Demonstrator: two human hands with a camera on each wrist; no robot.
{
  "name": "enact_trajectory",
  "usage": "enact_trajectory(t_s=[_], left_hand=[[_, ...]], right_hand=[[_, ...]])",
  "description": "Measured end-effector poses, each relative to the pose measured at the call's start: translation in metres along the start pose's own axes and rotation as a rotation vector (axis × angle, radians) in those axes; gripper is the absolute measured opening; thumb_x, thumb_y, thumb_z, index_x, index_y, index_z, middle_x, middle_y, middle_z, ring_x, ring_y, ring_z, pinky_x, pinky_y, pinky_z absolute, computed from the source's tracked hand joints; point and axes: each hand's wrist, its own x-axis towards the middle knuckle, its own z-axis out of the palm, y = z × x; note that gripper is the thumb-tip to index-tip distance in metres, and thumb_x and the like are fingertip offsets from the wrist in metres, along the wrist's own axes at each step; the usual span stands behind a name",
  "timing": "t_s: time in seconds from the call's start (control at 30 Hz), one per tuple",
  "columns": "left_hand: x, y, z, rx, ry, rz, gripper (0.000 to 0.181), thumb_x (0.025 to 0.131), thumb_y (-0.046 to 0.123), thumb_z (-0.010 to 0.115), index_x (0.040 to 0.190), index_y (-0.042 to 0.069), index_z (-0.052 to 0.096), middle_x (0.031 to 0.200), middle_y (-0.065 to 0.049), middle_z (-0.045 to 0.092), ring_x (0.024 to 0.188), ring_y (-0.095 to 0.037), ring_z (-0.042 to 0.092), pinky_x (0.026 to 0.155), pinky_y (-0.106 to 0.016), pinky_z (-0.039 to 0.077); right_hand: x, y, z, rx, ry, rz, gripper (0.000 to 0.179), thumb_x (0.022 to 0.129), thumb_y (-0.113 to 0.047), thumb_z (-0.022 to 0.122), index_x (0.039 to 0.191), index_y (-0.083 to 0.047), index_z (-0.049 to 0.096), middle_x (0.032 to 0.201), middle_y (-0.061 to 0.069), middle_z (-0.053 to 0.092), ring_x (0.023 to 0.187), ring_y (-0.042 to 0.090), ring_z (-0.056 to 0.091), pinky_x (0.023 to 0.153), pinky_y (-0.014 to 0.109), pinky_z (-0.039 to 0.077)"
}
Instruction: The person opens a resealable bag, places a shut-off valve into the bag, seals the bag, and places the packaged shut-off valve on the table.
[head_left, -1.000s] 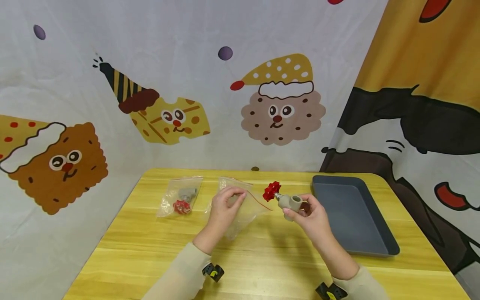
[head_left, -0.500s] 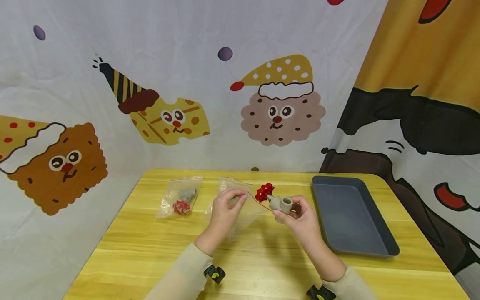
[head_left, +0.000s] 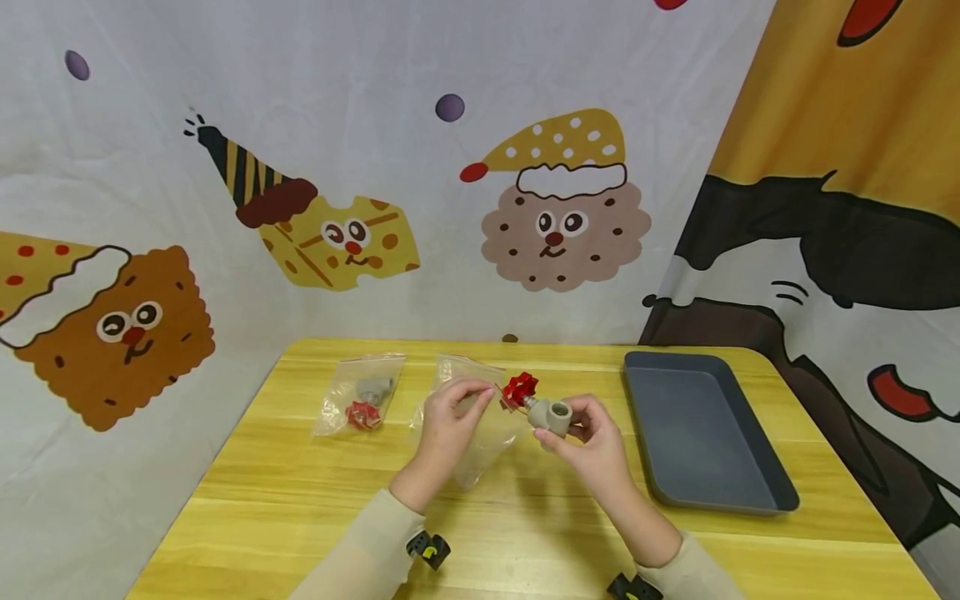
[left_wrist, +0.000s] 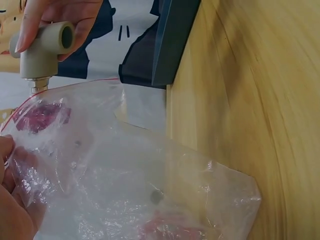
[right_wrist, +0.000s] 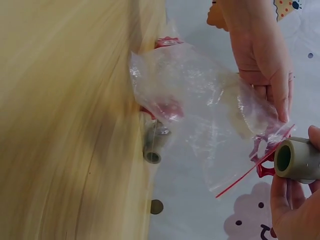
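My right hand grips a beige pipe valve by its body, with the round socket facing up. Its red handwheel points toward my left hand. Between thumb and fingers, that hand pinches the mouth of a clear zip bag with a red seal line, held above the table. In the left wrist view the handwheel shows through the plastic, just inside the bag's mouth, while the valve body stays outside. The right wrist view shows the red seal line crossing the handwheel.
A bagged valve with a red handwheel lies on the wooden table at the left. Another clear bag lies behind my left hand, with a grey valve seen there from the right wrist. A dark grey tray stands at the right.
My right hand has moved left with the valve, bringing the handwheel into the mouth of the zip bag. The left hand has stayed nearly still, pinching the bag.
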Motion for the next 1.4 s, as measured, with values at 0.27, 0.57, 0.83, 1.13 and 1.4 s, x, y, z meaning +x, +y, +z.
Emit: enact_trajectory(t_s=[0.27,0.57,0.83,1.13,1.4], left_hand=[[0.002,0.000,-0.001,-0.024,0.003,-0.017,0.009,0.087,0.016,0.068,0.094,0.011,0.071,0.093,0.000,0.071,0.088,-0.014,0.066,0.082,-0.027,0.055],[0.005,-0.002,-0.004,0.005,0.007,-0.026,0.009,0.087,0.012,0.068,0.095,0.008,0.070,0.094,-0.003,0.071,0.090,-0.016,0.066,0.086,-0.031,0.053],[0.004,-0.002,-0.003,-0.075,-0.067,-0.083,0.012,0.089,0.015,0.064,0.099,0.007,0.068,0.097,-0.005,0.071,0.096,-0.021,0.066,0.086,-0.033,0.054],[0.004,0.020,-0.009,-0.093,-0.209,-0.122,0.011,0.095,0.009,0.055,0.103,0.004,0.061,0.101,-0.008,0.065,0.106,-0.024,0.061,0.093,-0.037,0.051],[0.005,0.030,-0.012,-0.113,-0.293,-0.098,0.013,0.095,0.002,0.053,0.105,-0.003,0.057,0.103,-0.013,0.064,0.107,-0.028,0.060,0.095,-0.037,0.050]], right_hand=[[0.000,0.004,0.000,-0.049,-0.046,-0.086,0.036,0.069,-0.002,0.083,0.097,-0.007,0.061,0.102,0.004,0.058,0.091,0.009,0.057,0.080,0.020,0.052],[-0.005,-0.022,-0.005,-0.156,-0.125,-0.256,0.038,0.070,0.008,0.078,0.105,0.000,0.066,0.105,0.011,0.061,0.095,0.004,0.055,0.081,0.019,0.050],[-0.003,-0.030,-0.012,-0.271,-0.232,-0.409,0.040,0.069,0.009,0.078,0.107,-0.001,0.068,0.108,0.011,0.065,0.101,0.017,0.060,0.087,0.020,0.048],[0.010,-0.013,-0.025,-0.311,-0.414,-0.579,0.046,0.070,0.008,0.078,0.112,-0.006,0.066,0.115,0.009,0.064,0.106,0.023,0.060,0.090,0.024,0.050],[0.016,0.004,-0.029,-0.324,-0.440,-0.463,0.046,0.077,-0.006,0.077,0.120,-0.015,0.063,0.117,0.002,0.064,0.106,0.018,0.061,0.089,0.031,0.052]])
